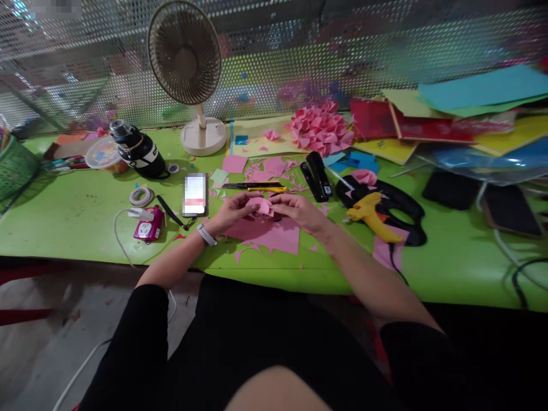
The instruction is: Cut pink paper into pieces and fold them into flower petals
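Between my two hands is a small piece of pink paper [262, 205] with a rounded edge. The fingers of my left hand [236, 210] pinch its left side. From the right, my right hand [299, 211] pinches the other side. Beneath them a larger pink paper sheet [282, 237] lies on the green table [77, 228] among cut scraps. Just beyond my fingers lie a yellow utility knife [268, 186] and a black stapler [317, 177]. A ball of folded pink paper pieces [321, 130] sits farther back.
A yellow glue gun [372, 216] rests on a black holder at right. Left are a phone [194, 194], a tape roll [141, 197], a pink power adapter [149, 224] and a black bottle [139, 151]. A fan [203, 137] and coloured paper sheets [483, 91] stand behind.
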